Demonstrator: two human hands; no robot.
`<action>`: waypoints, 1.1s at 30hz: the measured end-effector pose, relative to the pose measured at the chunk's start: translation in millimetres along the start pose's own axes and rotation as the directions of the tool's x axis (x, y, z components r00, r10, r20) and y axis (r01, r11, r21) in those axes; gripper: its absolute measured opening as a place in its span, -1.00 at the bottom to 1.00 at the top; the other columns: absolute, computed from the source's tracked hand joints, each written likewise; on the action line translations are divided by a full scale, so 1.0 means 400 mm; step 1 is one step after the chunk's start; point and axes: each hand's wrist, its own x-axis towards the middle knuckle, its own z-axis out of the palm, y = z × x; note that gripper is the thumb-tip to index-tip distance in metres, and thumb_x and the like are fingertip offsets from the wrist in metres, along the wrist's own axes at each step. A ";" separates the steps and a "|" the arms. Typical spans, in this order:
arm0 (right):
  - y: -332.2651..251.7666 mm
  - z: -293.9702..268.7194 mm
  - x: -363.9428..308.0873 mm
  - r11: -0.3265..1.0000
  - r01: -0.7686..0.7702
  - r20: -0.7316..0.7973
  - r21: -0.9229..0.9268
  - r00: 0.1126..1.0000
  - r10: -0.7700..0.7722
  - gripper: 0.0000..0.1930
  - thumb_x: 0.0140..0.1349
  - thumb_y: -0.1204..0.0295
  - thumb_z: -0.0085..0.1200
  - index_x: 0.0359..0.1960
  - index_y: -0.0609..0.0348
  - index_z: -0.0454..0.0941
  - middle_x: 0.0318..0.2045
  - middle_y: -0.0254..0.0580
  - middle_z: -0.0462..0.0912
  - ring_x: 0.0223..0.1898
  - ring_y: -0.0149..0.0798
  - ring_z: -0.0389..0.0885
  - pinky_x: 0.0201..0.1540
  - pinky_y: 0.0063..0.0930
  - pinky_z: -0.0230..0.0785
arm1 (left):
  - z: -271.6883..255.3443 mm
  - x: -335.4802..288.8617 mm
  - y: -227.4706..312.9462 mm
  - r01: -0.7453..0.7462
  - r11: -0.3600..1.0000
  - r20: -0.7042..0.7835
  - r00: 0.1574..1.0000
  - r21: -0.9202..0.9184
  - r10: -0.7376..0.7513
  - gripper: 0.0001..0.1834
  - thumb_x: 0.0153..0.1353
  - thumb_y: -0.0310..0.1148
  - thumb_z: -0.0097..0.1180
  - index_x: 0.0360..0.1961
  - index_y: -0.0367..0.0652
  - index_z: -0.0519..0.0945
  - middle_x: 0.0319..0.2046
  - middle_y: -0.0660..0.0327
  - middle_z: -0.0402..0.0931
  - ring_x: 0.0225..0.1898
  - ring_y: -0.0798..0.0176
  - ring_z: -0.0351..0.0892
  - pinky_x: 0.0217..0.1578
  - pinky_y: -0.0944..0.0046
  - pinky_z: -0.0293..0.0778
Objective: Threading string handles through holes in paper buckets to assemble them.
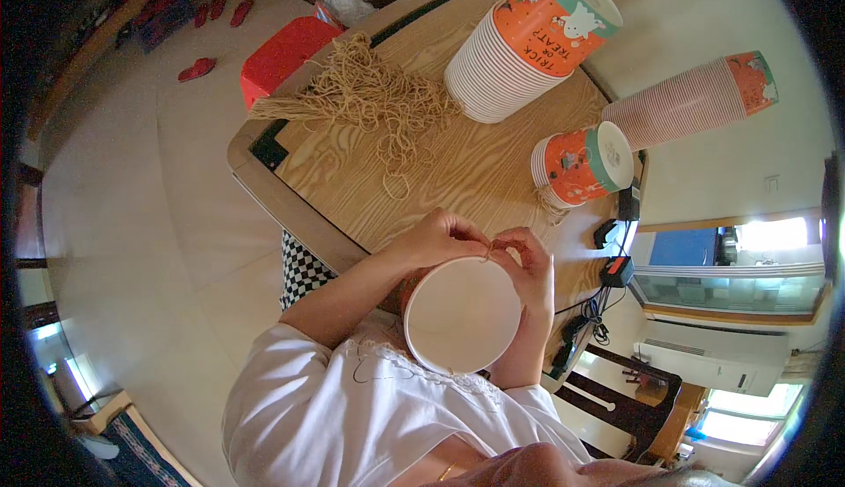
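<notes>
Against my body, a round paper bucket has its wide white opening turned up toward me. Some orange shows on its outer wall. At its far rim my left hand pinches a bit of brown twine between thumb and fingertips. My right hand meets it there, fingertips closed on the same twine, with its palm along the bucket's right side. How the twine runs through the rim is too small to tell. Beyond my hands lies a loose heap of cut brown twine on the wooden table.
A tall stack of orange-and-white paper buckets stands at the table's far side. A shorter stack and a long leaning stack are to the right. Black cables and adapters crowd the right edge. A red stool stands beyond the left edge.
</notes>
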 end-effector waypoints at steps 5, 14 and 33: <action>0.022 -0.010 0.009 0.995 -0.030 0.090 0.097 0.996 0.021 -0.80 -0.07 0.68 0.12 -0.35 0.28 0.52 -0.41 -0.28 0.51 -0.29 -0.41 0.48 -0.20 -0.57 0.31 | -0.005 0.014 -0.018 0.004 1.000 0.017 1.000 -0.016 -0.004 -0.77 -0.05 -0.33 0.26 -0.37 -0.24 0.63 -0.47 0.25 0.58 -0.44 0.46 0.50 -0.39 0.41 0.44; 0.036 -0.016 0.014 0.982 -0.014 0.152 0.186 0.988 -0.014 -0.88 -0.01 0.66 0.11 -0.40 0.26 0.50 -0.39 -0.29 0.52 -0.31 -0.43 0.48 -0.23 -0.59 0.32 | -0.002 0.020 -0.016 -0.009 1.000 0.043 0.999 0.024 0.008 -0.77 -0.04 -0.35 0.25 -0.36 -0.26 0.61 -0.46 0.26 0.58 -0.43 0.47 0.48 -0.35 0.41 0.42; 0.002 -0.016 0.055 0.989 -0.054 0.333 -0.137 0.938 0.097 -0.87 0.04 0.42 0.15 -0.44 0.20 0.49 -0.51 -0.38 0.50 -0.42 -0.51 0.41 -0.36 -0.60 0.29 | -0.022 0.021 -0.053 -0.022 0.990 -0.004 1.000 -0.137 0.022 -0.79 0.01 -0.43 0.20 -0.30 -0.28 0.56 -0.41 0.25 0.55 -0.38 0.46 0.49 -0.33 0.46 0.44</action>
